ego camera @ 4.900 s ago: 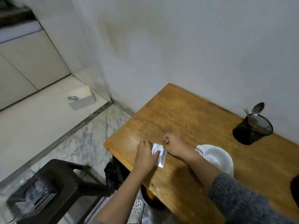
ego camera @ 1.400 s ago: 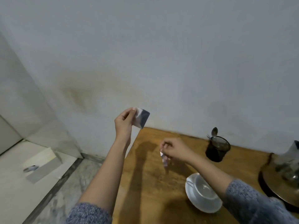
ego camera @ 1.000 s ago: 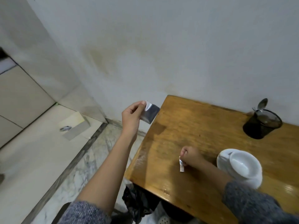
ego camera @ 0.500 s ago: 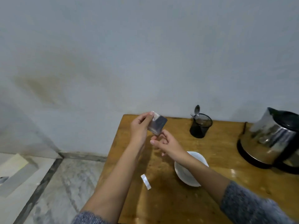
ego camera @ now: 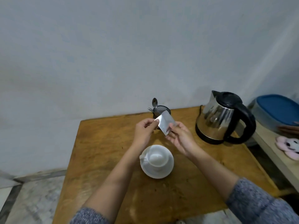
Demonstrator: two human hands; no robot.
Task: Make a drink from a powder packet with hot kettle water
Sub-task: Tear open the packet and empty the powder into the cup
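Note:
A silver powder packet (ego camera: 165,124) is held in the air above the wooden table (ego camera: 105,152). My left hand (ego camera: 144,135) pinches its upper left corner. My right hand (ego camera: 181,138) touches its lower right edge with thumb and fingertips. Below the hands, a white cup (ego camera: 156,156) stands empty on a white saucer (ego camera: 168,168). A steel electric kettle (ego camera: 221,117) with a black lid and handle sits on its base at the table's right, lid closed.
A black mesh holder (ego camera: 165,109) with a spoon (ego camera: 154,102) stands by the wall behind the packet. To the right, a lower surface carries a blue-lidded container (ego camera: 276,110) and a pink soft toy (ego camera: 289,145). Marble floor lies left.
My right hand set the torn strip on the table, then came up to the packet. Both hands and the packet now hover over the cup, and the strip is out of sight.

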